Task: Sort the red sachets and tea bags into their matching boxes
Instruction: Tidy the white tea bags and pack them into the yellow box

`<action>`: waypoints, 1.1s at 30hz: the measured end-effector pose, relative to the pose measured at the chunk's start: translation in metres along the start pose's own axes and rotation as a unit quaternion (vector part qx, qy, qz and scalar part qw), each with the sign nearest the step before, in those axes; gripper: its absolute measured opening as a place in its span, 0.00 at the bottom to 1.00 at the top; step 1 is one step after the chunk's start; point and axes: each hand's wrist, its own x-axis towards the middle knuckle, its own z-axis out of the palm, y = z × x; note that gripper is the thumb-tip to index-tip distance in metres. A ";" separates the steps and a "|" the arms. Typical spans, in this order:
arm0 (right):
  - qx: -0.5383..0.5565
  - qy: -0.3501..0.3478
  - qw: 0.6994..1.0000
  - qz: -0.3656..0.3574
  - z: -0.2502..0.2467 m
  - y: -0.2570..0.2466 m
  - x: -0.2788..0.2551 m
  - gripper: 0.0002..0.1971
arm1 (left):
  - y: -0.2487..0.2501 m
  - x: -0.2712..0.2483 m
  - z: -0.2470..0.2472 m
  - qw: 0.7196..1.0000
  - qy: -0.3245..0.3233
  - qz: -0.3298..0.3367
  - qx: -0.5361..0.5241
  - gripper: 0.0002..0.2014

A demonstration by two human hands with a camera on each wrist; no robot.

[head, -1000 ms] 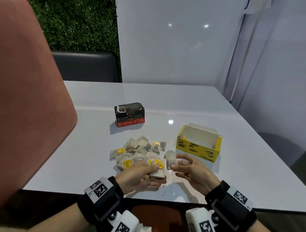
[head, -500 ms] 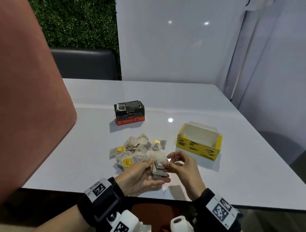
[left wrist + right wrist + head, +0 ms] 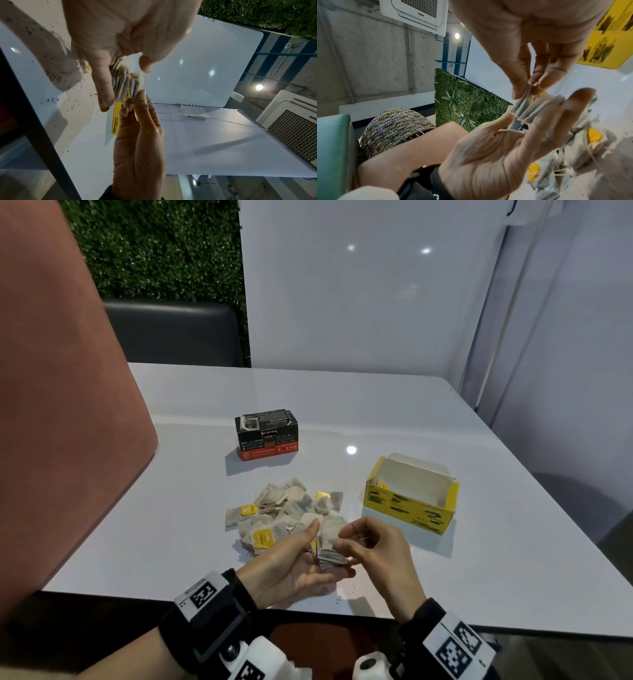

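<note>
Our left hand [image 3: 287,568] lies palm up above the near edge of the white table [image 3: 394,412], thumb and fingers closed on a small stack of tea bags [image 3: 327,549] standing on edge. Just right of it, our right hand [image 3: 375,553] pinches the outermost bag of that stack between thumb and fingertips [image 3: 127,104]. Behind the hands, the loose pile of tea bags [image 3: 287,508] with yellow tags spreads over the table's middle. Farther back sits the black and red box [image 3: 267,434], its top closed. To the right stands the open yellow box [image 3: 409,505], well apart from the pile; we cannot tell what, if anything, lies inside. Dark crumbs [image 3: 56,77] speckle the table beneath our hands.
</note>
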 end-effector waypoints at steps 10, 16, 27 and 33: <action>-0.035 0.003 0.999 -0.018 -0.012 0.007 0.000 0.07 | -0.002 -0.001 -0.001 0.995 -0.021 0.034 0.089 0.12; -0.121 -0.018 0.984 -0.127 -0.013 0.009 0.004 0.07 | -0.006 -0.002 0.001 0.985 -0.021 0.075 0.154 0.12; -0.169 0.020 0.946 -0.277 -0.019 0.003 -0.011 0.13 | -0.005 -0.004 0.000 0.994 -0.040 0.062 0.079 0.15; -0.053 -0.072 0.985 -0.149 -0.049 -0.033 -0.003 0.13 | 0.001 -0.007 -0.003 0.999 -0.029 0.035 0.027 0.16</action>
